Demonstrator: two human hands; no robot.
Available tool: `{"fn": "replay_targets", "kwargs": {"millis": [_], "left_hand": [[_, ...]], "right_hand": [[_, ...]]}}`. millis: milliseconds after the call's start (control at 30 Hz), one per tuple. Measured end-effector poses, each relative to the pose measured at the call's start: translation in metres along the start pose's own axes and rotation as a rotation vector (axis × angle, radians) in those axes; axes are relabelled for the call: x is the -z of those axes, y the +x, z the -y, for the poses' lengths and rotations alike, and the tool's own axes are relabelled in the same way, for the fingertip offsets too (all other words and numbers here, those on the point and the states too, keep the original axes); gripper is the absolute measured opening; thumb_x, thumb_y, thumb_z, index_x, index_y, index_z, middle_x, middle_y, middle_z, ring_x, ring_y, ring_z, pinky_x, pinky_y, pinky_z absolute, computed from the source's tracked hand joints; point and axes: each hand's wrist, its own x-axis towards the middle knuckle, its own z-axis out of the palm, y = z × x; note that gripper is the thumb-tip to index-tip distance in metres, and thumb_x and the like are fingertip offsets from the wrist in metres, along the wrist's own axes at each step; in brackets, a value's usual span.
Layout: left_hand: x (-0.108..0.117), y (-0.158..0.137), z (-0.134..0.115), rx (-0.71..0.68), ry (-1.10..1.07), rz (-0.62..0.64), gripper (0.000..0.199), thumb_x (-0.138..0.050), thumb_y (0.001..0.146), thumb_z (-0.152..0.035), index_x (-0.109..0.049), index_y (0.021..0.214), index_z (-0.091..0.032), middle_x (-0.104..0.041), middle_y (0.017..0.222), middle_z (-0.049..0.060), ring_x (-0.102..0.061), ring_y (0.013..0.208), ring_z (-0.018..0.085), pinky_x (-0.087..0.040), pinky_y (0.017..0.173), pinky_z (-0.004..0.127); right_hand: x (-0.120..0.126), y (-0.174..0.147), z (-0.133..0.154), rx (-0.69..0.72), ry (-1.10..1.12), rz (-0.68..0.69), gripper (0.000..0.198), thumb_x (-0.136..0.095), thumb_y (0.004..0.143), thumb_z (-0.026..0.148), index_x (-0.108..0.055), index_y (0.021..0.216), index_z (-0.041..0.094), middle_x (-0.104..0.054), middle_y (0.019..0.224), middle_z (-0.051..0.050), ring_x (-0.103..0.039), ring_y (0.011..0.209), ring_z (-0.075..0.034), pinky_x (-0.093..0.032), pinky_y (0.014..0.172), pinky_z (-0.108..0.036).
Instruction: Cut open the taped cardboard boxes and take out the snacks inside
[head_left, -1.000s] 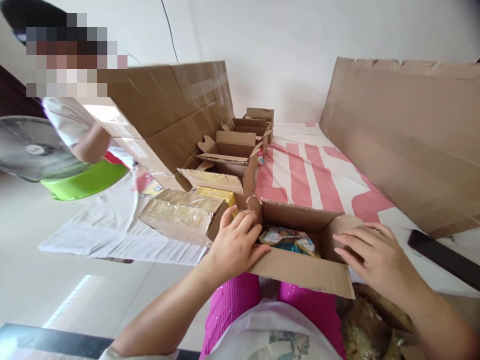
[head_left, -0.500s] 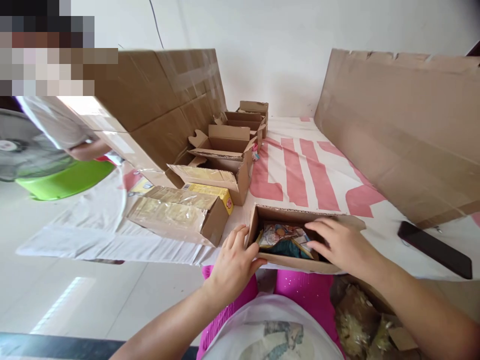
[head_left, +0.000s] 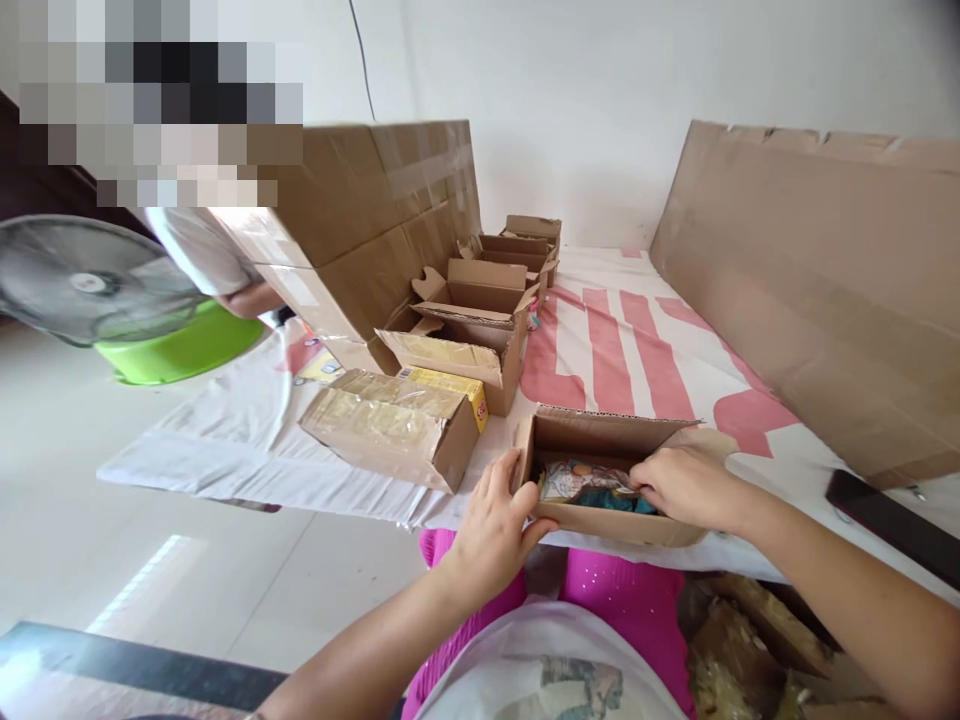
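An opened cardboard box [head_left: 600,520] lies at the table's front edge, its opening facing up. Inside it is a crumpled printed packet [head_left: 577,480], pale and teal. My left hand [head_left: 499,515] grips the box's left end, thumb along the near wall and fingers on the outer side. My right hand [head_left: 682,485] reaches over the box's right end, with fingertips pinched on the packet's right side. Left of my left hand sits a taped cardboard box [head_left: 382,425], with a small yellow box [head_left: 450,385] behind it.
Several open cardboard boxes [head_left: 457,350] stand in a row along a tall cardboard panel [head_left: 397,200]. Another panel [head_left: 810,290] leans at right, near a black phone [head_left: 892,520]. A person's arm [head_left: 251,298] and a fan [head_left: 94,285] are at far left.
My right hand's fingers have closed from spread to pinched on the packet's right side. My left hand stays on the box. The view has swung a little to the left.
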Motion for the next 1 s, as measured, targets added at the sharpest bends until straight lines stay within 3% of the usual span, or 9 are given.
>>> {"fn": "replay_targets", "kwargs": {"millis": [133, 267, 400, 500, 567, 700, 833, 933, 1000], "left_hand": [[0.006, 0.003, 0.004, -0.032, 0.009, -0.026, 0.023, -0.067, 0.084, -0.036, -0.056, 0.081, -0.017, -0.036, 0.145, 0.019, -0.034, 0.136, 0.039, -0.044, 0.105, 0.056], [0.013, 0.004, 0.016, -0.004, 0.057, -0.031, 0.022, -0.068, 0.084, -0.036, -0.060, 0.082, -0.016, -0.044, 0.143, 0.019, -0.041, 0.133, 0.038, -0.043, 0.103, 0.056], [0.016, 0.008, 0.030, 0.084, 0.182, -0.093, 0.018, -0.067, 0.085, -0.034, -0.061, 0.081, -0.017, -0.048, 0.143, 0.020, -0.045, 0.132, 0.037, -0.039, 0.105, 0.055], [0.011, 0.012, 0.035, 0.158, 0.272, -0.134, 0.012, -0.067, 0.085, -0.028, -0.063, 0.086, -0.017, -0.049, 0.144, 0.018, -0.050, 0.128, 0.037, -0.039, 0.103, 0.053], [0.008, 0.014, 0.034, 0.182, 0.286, -0.136, 0.017, -0.068, 0.083, -0.026, -0.063, 0.096, -0.017, -0.048, 0.145, 0.018, -0.049, 0.128, 0.038, -0.039, 0.103, 0.054], [0.012, 0.015, 0.022, 0.133, 0.188, -0.249, 0.055, -0.070, 0.081, -0.036, -0.050, 0.128, -0.017, -0.051, 0.140, 0.021, -0.045, 0.131, 0.041, -0.033, 0.106, 0.061], [0.029, 0.019, -0.004, -0.050, -0.171, -0.401, 0.085, -0.069, 0.082, -0.044, -0.023, 0.149, -0.020, -0.039, 0.147, 0.023, -0.040, 0.137, 0.038, -0.038, 0.107, 0.058], [0.038, 0.036, -0.023, -0.183, -0.436, -0.281, 0.104, -0.070, 0.079, -0.053, -0.005, 0.153, -0.021, -0.026, 0.155, 0.025, -0.032, 0.142, 0.038, -0.040, 0.108, 0.056], [0.037, 0.054, -0.032, -0.214, -0.553, -0.135, 0.104, -0.073, 0.077, -0.050, -0.007, 0.153, -0.023, -0.041, 0.148, 0.023, -0.045, 0.135, 0.034, -0.044, 0.106, 0.050]], "right_hand": [[-0.003, 0.004, 0.000, 0.046, 0.073, -0.157, 0.029, -0.048, 0.079, 0.008, -0.073, 0.080, 0.024, -0.075, 0.081, -0.002, -0.069, 0.075, -0.019, -0.045, 0.067, -0.028], [-0.004, 0.007, 0.003, 0.041, 0.184, -0.525, 0.025, -0.045, 0.082, 0.012, -0.068, 0.080, 0.021, -0.072, 0.079, -0.003, -0.067, 0.074, -0.019, -0.048, 0.070, -0.030], [0.004, 0.008, 0.001, -0.068, 0.494, -0.873, 0.017, -0.048, 0.083, 0.019, -0.064, 0.085, 0.021, -0.069, 0.080, -0.003, -0.065, 0.069, -0.017, -0.051, 0.063, -0.027], [0.010, 0.004, -0.004, -0.176, 0.721, -0.997, 0.013, -0.052, 0.084, 0.024, -0.063, 0.088, 0.021, -0.068, 0.077, -0.002, -0.063, 0.063, -0.015, -0.051, 0.057, -0.025], [0.012, -0.004, -0.008, -0.212, 0.836, -1.015, 0.012, -0.053, 0.084, 0.028, -0.063, 0.088, 0.021, -0.065, 0.073, -0.001, -0.061, 0.059, -0.014, -0.049, 0.054, -0.025], [0.010, -0.033, -0.016, -0.249, 0.979, -0.968, 0.012, -0.055, 0.085, 0.031, -0.060, 0.084, 0.021, -0.056, 0.063, 0.002, -0.051, 0.051, -0.011, -0.043, 0.046, -0.022], [0.005, -0.075, -0.015, -0.184, 1.029, -0.858, 0.014, -0.057, 0.085, 0.035, -0.058, 0.080, 0.021, -0.050, 0.059, 0.003, -0.043, 0.047, -0.009, -0.037, 0.042, -0.021], [0.005, -0.098, -0.008, -0.081, 1.057, -0.753, 0.020, -0.056, 0.088, 0.037, -0.058, 0.077, 0.020, -0.050, 0.064, 0.002, -0.042, 0.049, -0.009, -0.037, 0.044, -0.022], [0.005, -0.104, -0.005, -0.031, 1.098, -0.696, 0.025, -0.055, 0.090, 0.041, -0.057, 0.076, 0.020, -0.049, 0.064, 0.002, -0.043, 0.050, -0.009, -0.037, 0.044, -0.022]]}}
